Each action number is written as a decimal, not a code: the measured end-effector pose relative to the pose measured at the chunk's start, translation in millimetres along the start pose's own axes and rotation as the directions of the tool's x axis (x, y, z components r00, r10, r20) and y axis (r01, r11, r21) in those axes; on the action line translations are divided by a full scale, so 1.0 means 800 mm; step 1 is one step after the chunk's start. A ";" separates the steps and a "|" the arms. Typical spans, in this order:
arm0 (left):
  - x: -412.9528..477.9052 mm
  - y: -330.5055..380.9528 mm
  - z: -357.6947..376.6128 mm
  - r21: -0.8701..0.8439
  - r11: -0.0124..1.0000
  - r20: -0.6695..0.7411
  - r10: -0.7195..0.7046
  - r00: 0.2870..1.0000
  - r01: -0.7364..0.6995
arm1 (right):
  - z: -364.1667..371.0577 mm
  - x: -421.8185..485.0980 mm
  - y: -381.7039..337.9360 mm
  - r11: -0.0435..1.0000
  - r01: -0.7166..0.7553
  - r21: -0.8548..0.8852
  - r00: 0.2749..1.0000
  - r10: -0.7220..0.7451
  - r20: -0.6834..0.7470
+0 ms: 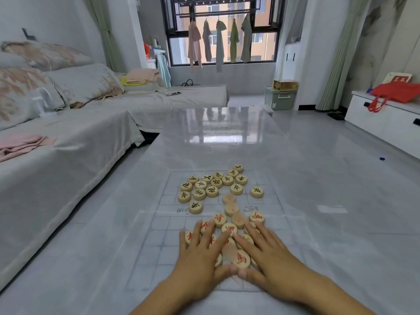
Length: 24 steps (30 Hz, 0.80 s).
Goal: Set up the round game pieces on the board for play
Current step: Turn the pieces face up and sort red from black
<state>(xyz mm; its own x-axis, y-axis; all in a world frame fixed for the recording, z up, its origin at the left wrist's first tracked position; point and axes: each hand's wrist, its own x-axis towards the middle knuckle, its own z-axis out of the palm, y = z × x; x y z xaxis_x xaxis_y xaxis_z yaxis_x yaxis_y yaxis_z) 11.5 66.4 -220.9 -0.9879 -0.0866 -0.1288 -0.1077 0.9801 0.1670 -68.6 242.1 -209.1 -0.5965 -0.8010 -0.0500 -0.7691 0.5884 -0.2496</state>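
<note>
The round pieces lie in two groups on the board (150, 258), a thin, clear-looking sheet printed with a grid and spread over the glossy table (227, 137). The black-marked pieces (212, 191) sit loosely clustered just above the middle of the frame, most of them face up. The red-marked pieces (242, 259) are crowded in the lower middle, largely beneath the hands. A few at the upper edge of that pile are blurred.

The left hand (200, 248) and right hand (264, 251) both lie flat on the red pile. Their fingers (208, 230) are straight and spread wide, pressing down rather than holding anything. The thumbs (227, 269) meet at the lower edge of the pile, fencing the pieces in.

The pieces look like small wooden discs: light, stiff and unlikely to be harmed by knocking together. On a sheet this smooth they probably slide easily, so sweeping them under flat palms suits sorting. It will not seat one exactly on a grid crossing. For that, each disc is best pinched by its rim between thumb and one or two fingertips, lifted clear and set down face up. The sheet itself looks flimsy and may creep or wrinkle if pieces are pushed hard across it.
</note>
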 end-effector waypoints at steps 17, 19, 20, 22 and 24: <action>0.056 -0.051 -0.057 -0.621 0.783 -0.328 -0.312 0.892 0.046 | -0.041 0.074 0.039 0.696 -0.058 0.716 0.954 0.249 -0.165; 0.031 -0.058 -0.059 -0.692 0.707 -0.300 -0.465 0.833 0.146 | -0.042 0.057 0.043 0.640 -0.079 0.765 0.903 0.371 -0.217; 0.019 -0.060 -0.056 -0.698 0.682 -0.233 -0.505 0.831 0.219 | -0.040 0.049 0.042 0.647 -0.100 0.756 0.894 0.392 -0.217; 0.004 -0.062 -0.045 -0.647 0.694 -0.145 -0.519 0.842 0.316 | -0.034 0.038 0.035 0.689 -0.140 0.712 0.901 0.387 -0.198; 0.003 -0.061 -0.039 -0.543 0.765 -0.157 -0.497 0.854 0.346 | -0.023 0.034 0.030 0.805 -0.171 0.568 0.911 0.349 -0.220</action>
<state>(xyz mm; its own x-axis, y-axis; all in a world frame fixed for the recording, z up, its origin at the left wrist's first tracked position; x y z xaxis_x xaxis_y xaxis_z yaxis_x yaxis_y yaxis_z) 11.0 13.0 -198.7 -0.8074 -0.5887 -0.0397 -0.4845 0.6231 0.6140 -107.4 236.2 -198.6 -0.8625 -0.4997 0.0802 -0.3863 0.5478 -0.7421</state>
